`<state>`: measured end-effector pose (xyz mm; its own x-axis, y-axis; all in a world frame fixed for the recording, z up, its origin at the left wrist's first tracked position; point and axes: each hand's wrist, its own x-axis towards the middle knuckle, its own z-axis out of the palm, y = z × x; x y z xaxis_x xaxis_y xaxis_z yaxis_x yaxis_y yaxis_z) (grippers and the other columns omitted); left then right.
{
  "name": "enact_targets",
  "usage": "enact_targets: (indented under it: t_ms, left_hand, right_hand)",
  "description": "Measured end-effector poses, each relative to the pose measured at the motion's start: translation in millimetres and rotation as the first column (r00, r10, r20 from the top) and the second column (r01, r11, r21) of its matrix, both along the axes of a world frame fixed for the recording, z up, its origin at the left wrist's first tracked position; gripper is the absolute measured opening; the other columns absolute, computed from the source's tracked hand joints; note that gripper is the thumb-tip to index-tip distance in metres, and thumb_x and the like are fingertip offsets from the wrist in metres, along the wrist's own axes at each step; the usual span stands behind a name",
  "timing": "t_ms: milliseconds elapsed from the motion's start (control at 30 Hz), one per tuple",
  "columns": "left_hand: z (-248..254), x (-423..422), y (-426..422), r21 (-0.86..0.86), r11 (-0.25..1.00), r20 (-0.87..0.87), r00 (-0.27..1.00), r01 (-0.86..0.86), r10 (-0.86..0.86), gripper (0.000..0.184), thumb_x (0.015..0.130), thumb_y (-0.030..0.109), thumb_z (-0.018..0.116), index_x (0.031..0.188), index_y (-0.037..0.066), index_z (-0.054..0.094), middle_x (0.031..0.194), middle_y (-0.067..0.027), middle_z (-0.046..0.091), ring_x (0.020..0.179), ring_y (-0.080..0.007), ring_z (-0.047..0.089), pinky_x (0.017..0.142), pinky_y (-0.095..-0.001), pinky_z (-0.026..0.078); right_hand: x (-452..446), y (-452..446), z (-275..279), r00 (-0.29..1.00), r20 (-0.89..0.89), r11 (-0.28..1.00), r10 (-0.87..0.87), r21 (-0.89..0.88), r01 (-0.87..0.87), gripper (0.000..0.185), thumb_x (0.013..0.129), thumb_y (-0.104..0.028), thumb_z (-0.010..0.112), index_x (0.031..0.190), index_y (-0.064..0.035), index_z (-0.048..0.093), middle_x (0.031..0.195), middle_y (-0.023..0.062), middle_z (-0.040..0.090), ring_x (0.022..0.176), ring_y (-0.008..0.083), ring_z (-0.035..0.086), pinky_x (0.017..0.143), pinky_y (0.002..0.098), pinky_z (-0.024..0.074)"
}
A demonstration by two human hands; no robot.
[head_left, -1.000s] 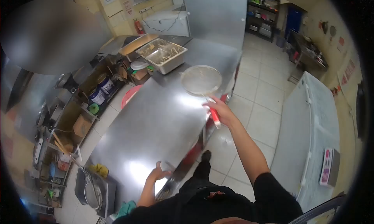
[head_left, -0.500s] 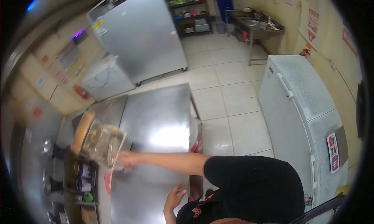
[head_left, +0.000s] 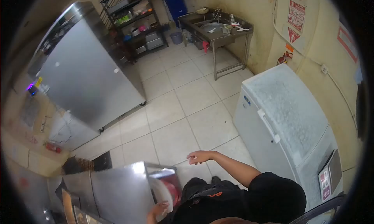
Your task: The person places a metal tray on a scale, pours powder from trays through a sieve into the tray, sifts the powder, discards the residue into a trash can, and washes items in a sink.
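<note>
My right hand point(head_left: 200, 157) is in the air over the tiled floor, to the right of the steel table point(head_left: 117, 191). Its fingers are loosely bent and I see nothing in them. Low in the view, my left hand point(head_left: 159, 210) hangs at the table's right side, near a white round-edged item point(head_left: 161, 193) under the tabletop. The left fingers are partly extended and hold nothing visible. On the table's far left end stands a clear bin point(head_left: 86, 217) with a tan part point(head_left: 69, 206), mostly cut off by the frame edge.
A white chest freezer point(head_left: 282, 103) stands at right with a scale point(head_left: 325, 179) on top. Ahead are a steel sink table point(head_left: 218, 31), a bucket point(head_left: 176, 38) and a dark shelf rack point(head_left: 136, 19). A tall steel fridge point(head_left: 89, 72) stands at left; tiled floor point(head_left: 171, 107) lies between.
My right hand has left the clear bin and swung right, off the table. The view has turned right, so table and bin sit lower and further left. My left hand stays low by the table.
</note>
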<state>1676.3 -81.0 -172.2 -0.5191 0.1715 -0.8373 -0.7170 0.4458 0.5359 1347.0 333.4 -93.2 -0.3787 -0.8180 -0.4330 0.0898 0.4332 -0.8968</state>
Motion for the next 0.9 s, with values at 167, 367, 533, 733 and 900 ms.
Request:
enact_targets:
  t_ms: [167, 367, 533, 733, 900]
  left_hand:
    - [33.0, -256.9, 27.9, -0.291, 0.947, -0.307, 0.951, -0.135, 0.041, 0.048, 0.093, 0.031, 0.067, 0.132, 0.004, 0.059, 0.119, -0.0132, 0.068, 0.107, -0.0215, 0.064, 0.088, -0.0343, 0.052]
    - [4.7, -527.7, -13.2, -0.127, 0.972, -0.286, 0.946, -0.196, 0.153, 0.050, 0.089, 0.039, 0.071, 0.127, 0.006, 0.063, 0.112, -0.0152, 0.071, 0.105, -0.0232, 0.066, 0.091, -0.0357, 0.051]
    - [5.0, -782.3, -7.2, -0.422, 0.893, -0.277, 0.917, 0.153, -0.288, 0.059, 0.087, 0.046, 0.072, 0.130, 0.008, 0.061, 0.125, -0.0200, 0.065, 0.115, -0.0285, 0.063, 0.096, -0.0382, 0.050]
    - [116.2, -1114.9, 64.2, -0.266, 0.958, -0.509, 0.829, 0.107, -0.234, 0.050, 0.091, 0.038, 0.069, 0.131, 0.008, 0.060, 0.125, -0.0177, 0.065, 0.111, -0.0275, 0.065, 0.093, -0.0366, 0.051]
    - [32.6, -1301.9, 58.1, -0.107, 0.973, -0.747, 0.662, -0.203, 0.056, 0.033, 0.093, 0.022, 0.070, 0.119, 0.003, 0.065, 0.115, -0.0103, 0.069, 0.102, -0.0191, 0.066, 0.088, -0.0311, 0.053]
  right_hand:
    - [-237.4, 39.9, -18.5, 0.946, -0.316, 0.997, -0.073, -0.040, 0.064, 0.060, 0.092, -0.043, 0.064, 0.135, -0.0025, 0.051, 0.115, 0.0147, 0.067, 0.097, 0.0253, 0.066, 0.081, 0.0366, 0.0532]
    - [-453.0, 150.0, -70.5, 0.780, -0.617, 0.822, -0.106, 0.387, 0.417, 0.059, 0.090, -0.043, 0.062, 0.131, -0.0011, 0.055, 0.123, 0.0222, 0.063, 0.117, 0.0379, 0.058, 0.099, 0.0449, 0.0462]
    - [-480.6, 251.3, -221.8, 0.825, -0.558, 0.650, -0.085, 0.596, 0.471, 0.055, 0.088, -0.054, 0.059, 0.115, -0.0060, 0.065, 0.116, 0.0194, 0.066, 0.110, 0.0382, 0.062, 0.094, 0.0482, 0.0475]
    - [-568.1, 261.7, -216.3, 0.618, -0.031, 0.421, -0.786, 0.705, 0.571, 0.051, 0.085, -0.046, 0.069, 0.113, -0.0037, 0.066, 0.104, 0.0152, 0.070, 0.080, 0.0342, 0.069, 0.084, 0.0435, 0.0553]
    - [-849.6, 302.5, -304.3, 0.762, -0.536, 0.708, -0.363, 0.373, 0.600, 0.036, 0.095, -0.038, 0.058, 0.111, -0.0075, 0.068, 0.101, 0.0151, 0.070, 0.084, 0.0276, 0.069, 0.082, 0.0425, 0.0552]
